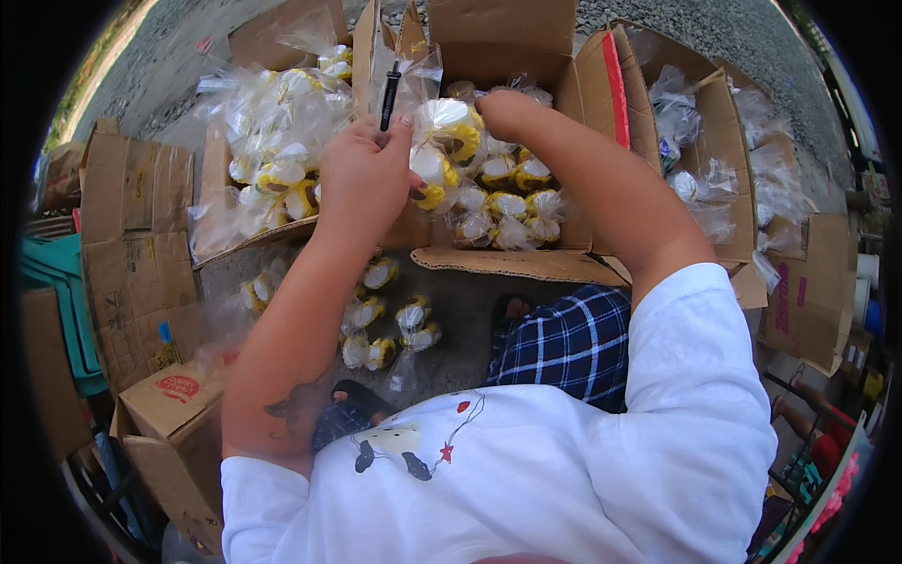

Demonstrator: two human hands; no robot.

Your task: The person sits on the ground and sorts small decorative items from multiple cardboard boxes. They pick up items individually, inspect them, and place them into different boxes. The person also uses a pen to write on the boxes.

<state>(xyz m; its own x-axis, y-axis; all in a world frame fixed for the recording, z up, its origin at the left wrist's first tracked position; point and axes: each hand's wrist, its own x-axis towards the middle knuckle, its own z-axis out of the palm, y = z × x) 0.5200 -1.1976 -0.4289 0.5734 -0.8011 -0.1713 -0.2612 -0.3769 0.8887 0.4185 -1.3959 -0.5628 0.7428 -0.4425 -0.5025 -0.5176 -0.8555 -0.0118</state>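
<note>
My left hand [365, 177] is closed, with a slim black pen [389, 96] sticking up from its fingers. Right beside its thumb is a clear plastic bag [442, 127] of yellow-and-white pieces; whether the fingers grip it too, I cannot tell. My right hand [507, 115] reaches over an open cardboard box [507, 263], on the far side of that bag. Its fingers are hidden. Inside the box sit several more clear bags [512, 211] with yellow-and-white contents.
Another open box at left overflows with similar bags [282, 117]. Several bagged pieces [366, 324] lie on the ground before me. Boxes of clear bags [676, 113] stand at right. Flattened cardboard [141, 254], teal plastic chairs [61, 301] and a closed carton [174, 395] are at left.
</note>
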